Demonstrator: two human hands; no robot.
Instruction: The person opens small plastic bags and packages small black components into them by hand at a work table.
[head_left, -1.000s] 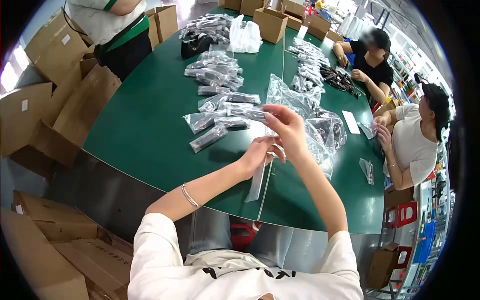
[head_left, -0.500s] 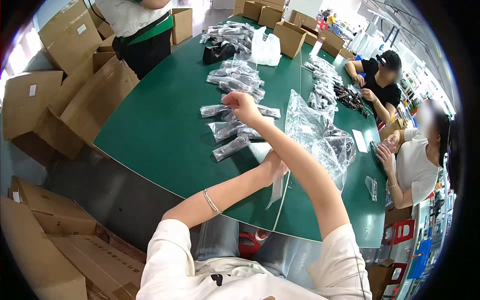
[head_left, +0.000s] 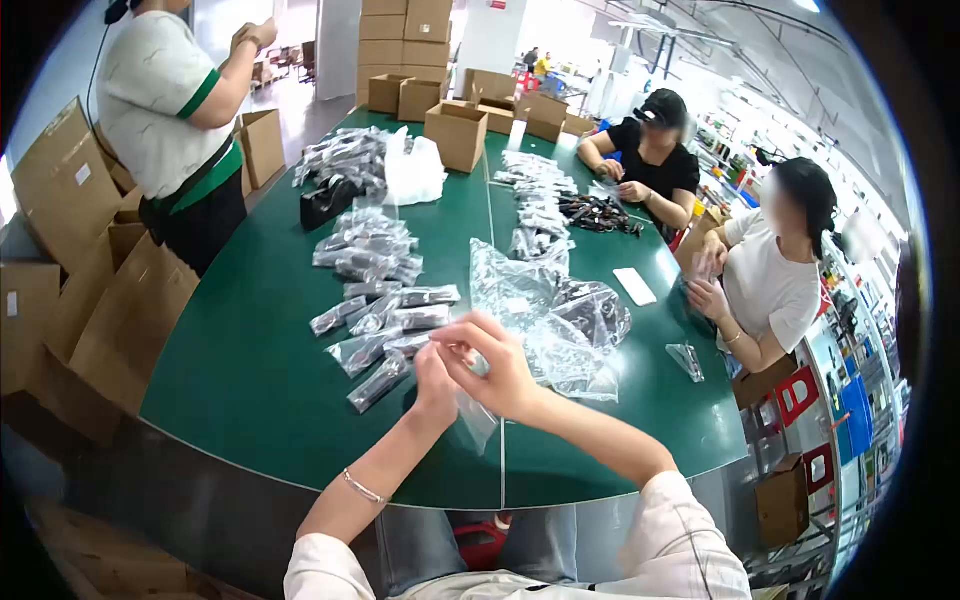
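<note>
My left hand [head_left: 435, 385] is closed, fingers pointing up, above the near part of the green table [head_left: 270, 400]. A clear plastic bag [head_left: 478, 422] hangs from it, beside the wrist. Touching or nearly touching its fingertips is my right hand [head_left: 500, 368], fingers bent and thumb pressed in. Whatever lies between the right fingertips is too small to make out. Just left of the hands lie several bagged dark items [head_left: 380, 385] in clear sleeves, laid in a loose row. A crumpled heap of clear plastic bags [head_left: 545, 320] lies to the right.
More bagged items [head_left: 365, 245] are piled farther back, near a white plastic bag [head_left: 413, 170] and cardboard boxes [head_left: 455, 135]. Two people sit along the right edge, handling small things; dark cables [head_left: 600, 215] lie there. Another person [head_left: 170, 110] stands at the left by open cartons [head_left: 130, 300].
My right hand has come back from the row of bagged items to meet my left hand. The arms no longer cross. The view has tilted up and turned right.
</note>
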